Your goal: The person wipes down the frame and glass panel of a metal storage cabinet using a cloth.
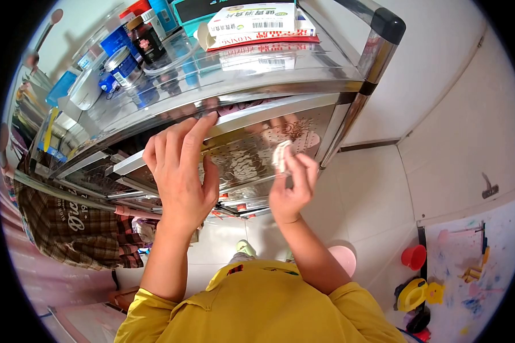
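Note:
My left hand (180, 157) is hooked over the silver top rim of a glossy patterned drawer front (252, 160), fingers behind the edge and thumb on the face. The panel stands a little way out from the metal cabinet (212, 94), with a dark gap behind its rim. Between the thumb and fingers of my right hand (294, 183) is a small crumpled white wipe (281, 156), held at the right part of the panel. Whether it touches the surface I cannot tell. Both hands reflect in the shiny face.
On the cabinet top stand medicine boxes (254, 23), a dark bottle (146, 40), and a blue-labelled jar (122, 66). Plaid clothing (68, 228) hangs at the left. A pink round object (343, 261) and a red cup (414, 257) are at the lower right, near a white door (460, 148).

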Demonstrator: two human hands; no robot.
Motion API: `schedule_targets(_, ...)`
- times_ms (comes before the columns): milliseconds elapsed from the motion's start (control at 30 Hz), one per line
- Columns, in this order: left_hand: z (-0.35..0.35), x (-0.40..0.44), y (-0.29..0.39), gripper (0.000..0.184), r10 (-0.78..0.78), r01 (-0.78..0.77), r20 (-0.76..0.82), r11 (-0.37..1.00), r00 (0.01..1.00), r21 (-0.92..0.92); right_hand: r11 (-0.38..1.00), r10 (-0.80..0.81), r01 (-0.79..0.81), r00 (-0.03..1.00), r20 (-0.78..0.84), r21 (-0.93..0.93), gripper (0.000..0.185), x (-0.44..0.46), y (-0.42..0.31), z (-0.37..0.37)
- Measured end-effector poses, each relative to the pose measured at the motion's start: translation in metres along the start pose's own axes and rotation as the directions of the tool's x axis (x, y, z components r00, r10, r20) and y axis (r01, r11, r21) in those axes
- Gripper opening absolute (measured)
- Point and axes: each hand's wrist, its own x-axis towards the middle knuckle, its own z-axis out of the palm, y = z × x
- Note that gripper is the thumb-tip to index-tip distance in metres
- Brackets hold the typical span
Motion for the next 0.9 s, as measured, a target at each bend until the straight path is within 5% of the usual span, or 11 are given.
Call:
schedule_targets(133, 0.000, 0.000, -0.002, 0.064, 0.006, -0.006, 0.016, 1.000, 1.000, -0.016, 0.988, 0.016, -0.058, 0.959, 0.283, 0.141, 0.038, -0.016, -0.010, -0.002)
schedule_targets(233, -0.002, 0.001, -0.002, 0.061, 0.016, -0.016, 0.015, 1.000, 1.000, -0.018, 0.968, 0.004, -0.086, 0.945, 0.327, 0.236, 0.033, -0.010, -0.012, -0.013)
schedule_targets(300, -0.002, 0.000, -0.004, 0.058, 0.027, -0.027, 0.002, 1.000, 1.000, -0.003, 0.667, 0.374, -0.582, 0.802, 0.466, 0.466, 0.028, -0.007, -0.012, -0.021)
schedule_targets(400, 0.000, -0.009, -0.008, 0.042, 0.070, -0.170, -0.366, 0.954, 0.928, -0.248, 0.367, 0.466, -0.740, 0.670, 0.578, 0.564, 0.030, 0.006, -0.012, -0.032)
schedule_targets(533, 0.002, -0.029, 0.010, 0.026, 0.066, -0.013, 0.092, 0.872, 0.994, -0.489, 0.322, 0.462, -0.764, 0.642, 0.612, 0.558, 0.030, 0.004, -0.011, -0.033)
schedule_targets(700, 0.029, -0.047, 0.021, 0.064, -0.071, 0.219, 0.278, 0.810, 0.958, -0.544, 0.413, 0.402, -0.787, 0.609, 0.684, 0.458, 0.033, 0.003, -0.013, -0.041)
schedule_targets(833, 0.032, -0.052, 0.024, 0.061, -0.147, 0.327, 0.351, 0.780, 0.925, -0.534, 0.470, 0.363, -0.775, 0.607, 0.707, 0.423, 0.029, 0.009, -0.016, -0.045)
schedule_targets(900, 0.043, -0.058, 0.022, 0.056, -0.240, 0.458, 0.407, 0.644, 0.881, -0.613, 0.519, 0.343, -0.751, 0.620, 0.706, 0.408, 0.026, 0.014, -0.019, -0.046)
